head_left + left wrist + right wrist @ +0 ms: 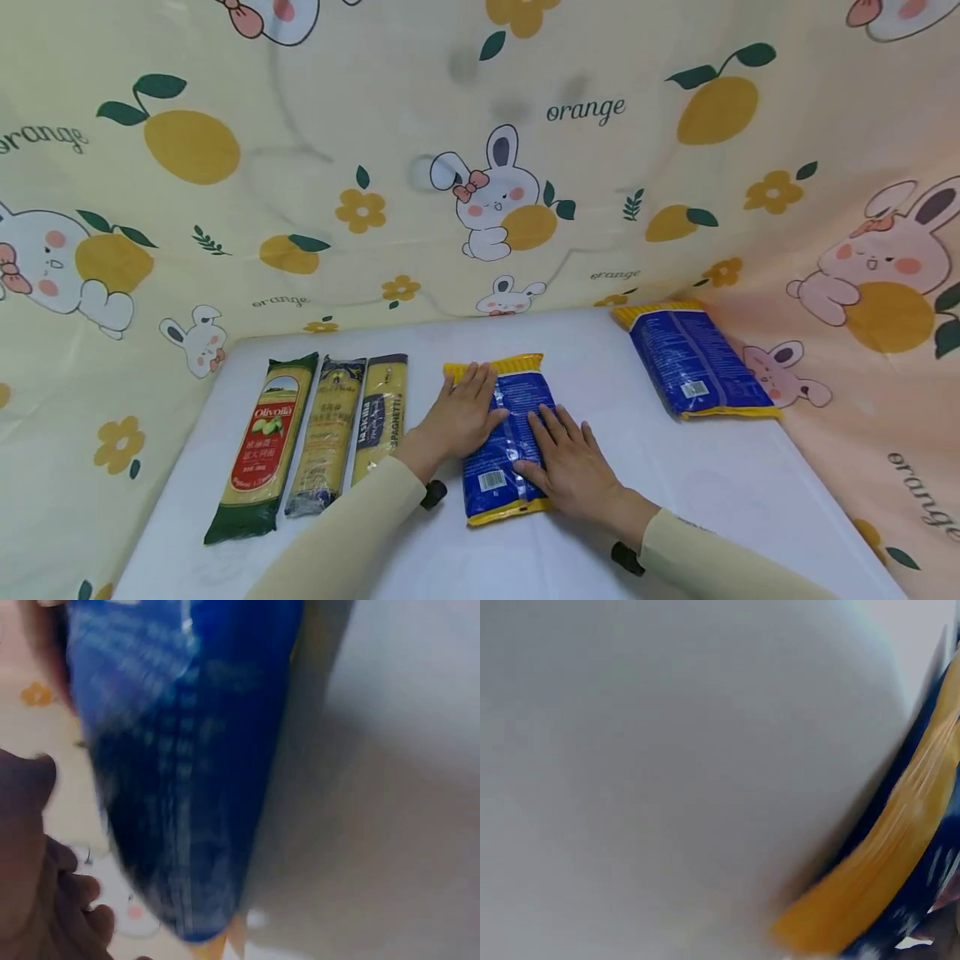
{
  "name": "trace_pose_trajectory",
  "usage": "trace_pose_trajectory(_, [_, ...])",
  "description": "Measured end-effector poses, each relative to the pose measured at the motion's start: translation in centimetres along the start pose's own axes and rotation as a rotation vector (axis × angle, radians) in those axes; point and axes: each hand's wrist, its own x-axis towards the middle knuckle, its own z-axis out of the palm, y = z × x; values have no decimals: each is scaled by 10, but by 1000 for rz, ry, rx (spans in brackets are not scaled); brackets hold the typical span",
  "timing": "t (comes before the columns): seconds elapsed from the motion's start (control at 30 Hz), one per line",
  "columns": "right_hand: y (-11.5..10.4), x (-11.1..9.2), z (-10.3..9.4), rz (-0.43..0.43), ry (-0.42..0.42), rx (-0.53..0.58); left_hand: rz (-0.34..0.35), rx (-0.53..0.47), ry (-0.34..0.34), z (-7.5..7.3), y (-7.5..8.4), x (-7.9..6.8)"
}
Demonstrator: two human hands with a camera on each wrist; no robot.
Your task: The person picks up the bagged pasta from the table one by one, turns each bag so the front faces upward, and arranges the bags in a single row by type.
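Observation:
A blue packet with yellow ends (491,457) lies flat on the white table, its barcode near the front edge. My left hand (467,412) rests on its upper left part with fingers extended. Across its right side lies my right hand (573,467), fingers spread and straight. In the left wrist view the blue packet (187,765) fills the middle, with the left hand (45,877) blurred at the left edge. The right wrist view catches the packet's yellow end (885,862) at the right.
Left of the hands stand in a row a green-ended spaghetti pack (262,442), a second pasta pack (330,433) and a third spaghetti pack (382,412). Another blue and yellow packet (697,362) lies at the table's back right corner. Patterned cloth (420,100) hangs behind the table (720,508).

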Motion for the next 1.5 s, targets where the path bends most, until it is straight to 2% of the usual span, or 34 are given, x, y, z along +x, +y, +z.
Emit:
trace_pose_trajectory(0.1, [4,-3,2,5,-33,19,20,58,-38,10,1,3])
trace_pose_trajectory(0.23, [-2,-4,10,-24,-68,48,10,135,-77,17,-5,-1])
trace_pose_trajectory(0.33, [-5,-6,16,-41,-49,44,7,158,-39,13,-9,2])
trace_pose_trajectory(0.43, [-7,-7,19,-45,-32,23,5,164,44,0,-11,17])
trace_pose_trajectory(0.53, [-8,-8,20,-47,-41,-12,-4,180,118,-12,-7,39])
trace_pose_trajectory(0.6, [-9,-10,20,-46,-40,-27,-2,190,143,-15,-3,55])
trace_pose_trajectory(0.67, [-9,-12,19,-51,-38,-37,9,192,143,-14,3,70])
trace_pose_trajectory(0.77, [-10,-16,18,-55,-40,-37,2,182,99,-7,13,86])
trace_pose_trajectory(0.9, [-9,-19,17,-54,-50,-40,-51,168,23,4,21,97])
trace_pose_trajectory(1.0, [-7,-20,15,-52,-41,-53,-48,180,22,8,26,103])
trace_pose_trajectory(1.2, [-1,-20,10,-55,-19,-58,-15,228,95,5,34,105])
trace_pose_trajectory(1.37, [7,-18,1,-71,33,-75,28,245,213,-1,33,106])
trace_pose_trajectory(1.5, [19,-21,-8,-59,105,-42,49,221,290,-9,32,102])
